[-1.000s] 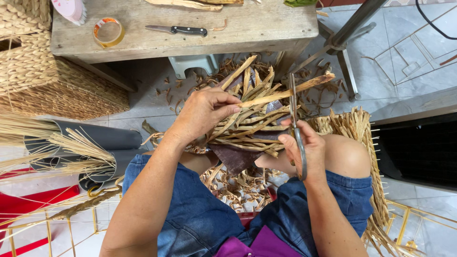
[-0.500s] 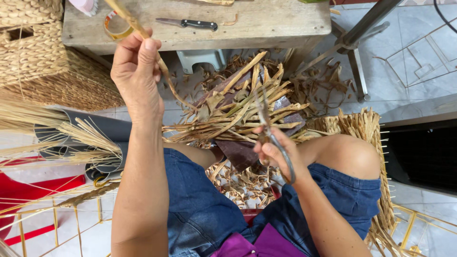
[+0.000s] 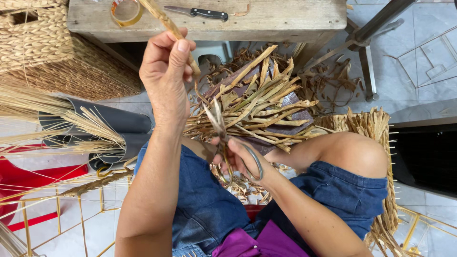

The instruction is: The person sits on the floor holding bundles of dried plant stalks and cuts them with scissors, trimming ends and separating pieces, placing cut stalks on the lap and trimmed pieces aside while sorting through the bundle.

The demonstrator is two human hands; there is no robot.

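My left hand (image 3: 166, 76) is raised and pinches a dried straw strand (image 3: 164, 19) that runs from its fingers up and left, and down toward the woven piece. My right hand (image 3: 240, 159) holds metal scissors (image 3: 223, 135) with the blades pointing up at that strand, just below my left hand. A half-woven bundle of flat dried leaves (image 3: 259, 102) rests on my lap between my knees, its loose ends fanning out to the right.
A wooden bench (image 3: 266, 24) ahead carries a black-handled knife (image 3: 195, 12) and a roll of tape (image 3: 126, 10). Woven baskets (image 3: 43, 52) stand at left above grey tubes of straw (image 3: 100, 126). A yellow wire frame (image 3: 62, 209) lies at lower left, metal legs (image 3: 366, 52) at right.
My left hand has risen from the bundle, pulling one strand up taut. My right hand has swung the scissors from my right side to the centre, under the strand.
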